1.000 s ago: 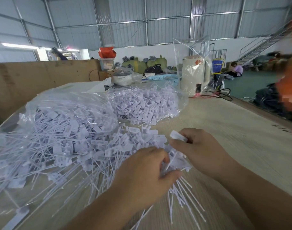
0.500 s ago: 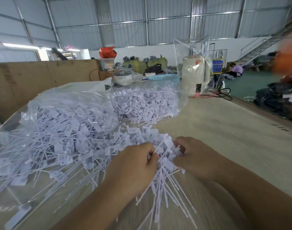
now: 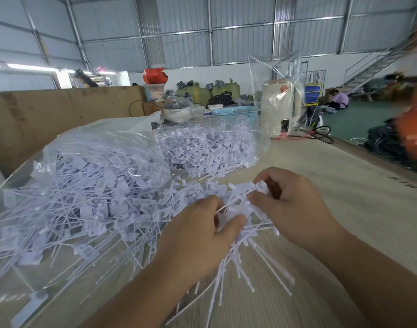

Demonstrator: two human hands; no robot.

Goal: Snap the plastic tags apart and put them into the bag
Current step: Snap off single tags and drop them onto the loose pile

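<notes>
A bunch of joined white plastic tags (image 3: 240,223) with long thin tails lies between my hands on the wooden table (image 3: 344,185). My left hand (image 3: 198,235) grips the bunch from the left, thumb over the tag heads. My right hand (image 3: 292,204) pinches one tag head (image 3: 261,187) at the top of the bunch. A large clear bag (image 3: 84,185) full of loose tags spreads across the left, its mouth towards me. A second clear bag (image 3: 209,145) of tags lies behind it.
At the table's far end stand a cream kettle (image 3: 279,110) under a clear plastic bag, a pot (image 3: 176,112), a blue basket (image 3: 235,112) and a black cable (image 3: 321,136). A cardboard wall (image 3: 60,110) runs on the left. People sit far off.
My right hand has lifted up and to the right, pulling one tag head away from the bunch. My left hand stays on the bunch, whose tails now fan lower right.
</notes>
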